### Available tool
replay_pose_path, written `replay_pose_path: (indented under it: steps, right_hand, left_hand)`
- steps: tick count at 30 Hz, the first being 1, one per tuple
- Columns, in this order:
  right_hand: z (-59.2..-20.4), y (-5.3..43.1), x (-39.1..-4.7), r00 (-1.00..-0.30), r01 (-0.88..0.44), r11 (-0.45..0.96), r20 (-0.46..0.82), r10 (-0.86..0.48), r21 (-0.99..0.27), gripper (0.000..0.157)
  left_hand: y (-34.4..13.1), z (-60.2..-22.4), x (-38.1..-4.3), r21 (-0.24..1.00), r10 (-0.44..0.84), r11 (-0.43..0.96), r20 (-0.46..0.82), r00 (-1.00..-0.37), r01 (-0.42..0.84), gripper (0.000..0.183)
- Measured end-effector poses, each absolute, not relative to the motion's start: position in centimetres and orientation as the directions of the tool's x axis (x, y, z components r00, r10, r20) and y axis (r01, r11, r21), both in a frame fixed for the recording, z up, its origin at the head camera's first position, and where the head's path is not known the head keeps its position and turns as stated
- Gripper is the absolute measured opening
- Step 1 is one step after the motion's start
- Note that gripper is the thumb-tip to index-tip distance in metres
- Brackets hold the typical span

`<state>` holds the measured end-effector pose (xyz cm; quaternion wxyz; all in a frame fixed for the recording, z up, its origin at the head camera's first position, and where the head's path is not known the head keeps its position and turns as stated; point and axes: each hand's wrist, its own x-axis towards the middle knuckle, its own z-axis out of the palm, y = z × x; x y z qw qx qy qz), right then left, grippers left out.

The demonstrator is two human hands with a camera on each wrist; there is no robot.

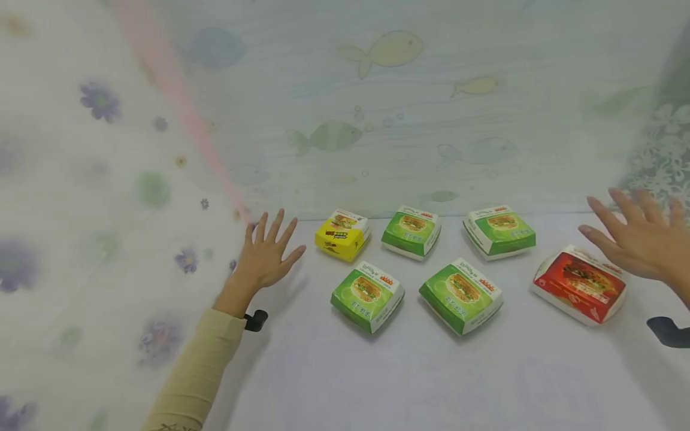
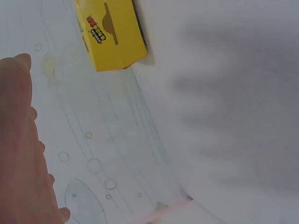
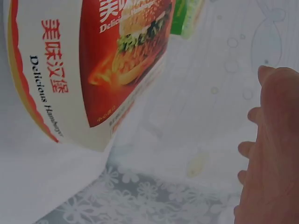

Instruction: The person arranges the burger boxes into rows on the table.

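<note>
My left hand (image 1: 268,254) is spread above the white surface, left of the yellow hamburger box (image 1: 342,234), and holds nothing. In the left wrist view that yellow box (image 2: 112,35) shows at the top, apart from the hand (image 2: 23,144). Over on the right, my right hand (image 1: 644,236) hovers with fingers spread, near the red hamburger box (image 1: 582,284). The right wrist view has the red box (image 3: 126,60) close up, and the hand (image 3: 275,144) apart from it. Between the hands lie several green hamburger boxes, among them a front one (image 1: 366,296) and another (image 1: 462,296).
Two more green boxes stand in the back row, a middle one (image 1: 412,232) and a right one (image 1: 499,232). Behind them rises a fish-patterned sheet (image 1: 399,137). A flower-patterned sheet (image 1: 108,239) borders the left side. White cloth (image 1: 377,383) covers the table.
</note>
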<state>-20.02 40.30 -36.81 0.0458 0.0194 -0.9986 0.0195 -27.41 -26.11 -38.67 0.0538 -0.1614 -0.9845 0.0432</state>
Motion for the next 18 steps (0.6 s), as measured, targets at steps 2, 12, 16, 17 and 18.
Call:
replay_pose_path:
  steps: [2, 12, 16, 17, 18]
  right_hand:
    - [-36.7, 39.9, -20.1, -0.994, -0.053, 0.998, 0.098, -0.049, -0.042, 0.085]
    - [-36.4, 37.8, -20.7, -0.984, -0.127, 0.991, 0.126, -0.122, -0.030, 0.081]
    - [-36.4, 37.3, -20.9, -0.981, -0.143, 0.989, 0.139, -0.137, -0.032, 0.081]
    - [-36.4, 37.2, -20.9, -0.981, -0.144, 0.989, 0.139, -0.139, -0.032, 0.081]
    - [-36.5, 37.1, -21.0, -0.980, -0.147, 0.989, 0.138, -0.141, -0.029, 0.081]
  left_hand:
    - [-26.0, -38.7, -27.4, -0.100, 0.318, 0.945, 0.083, -0.944, 0.310, 0.077]
    - [-26.0, -39.1, -27.0, -0.050, 0.314, 0.949, 0.087, -0.945, 0.311, 0.079]
    - [-25.9, -39.2, -26.9, -0.021, 0.308, 0.951, 0.092, -0.947, 0.307, 0.079]
    - [-25.9, -39.3, -26.8, -0.014, 0.306, 0.952, 0.095, -0.947, 0.306, 0.079]
    - [-25.9, -39.3, -26.8, -0.011, 0.303, 0.953, 0.093, -0.948, 0.304, 0.080]
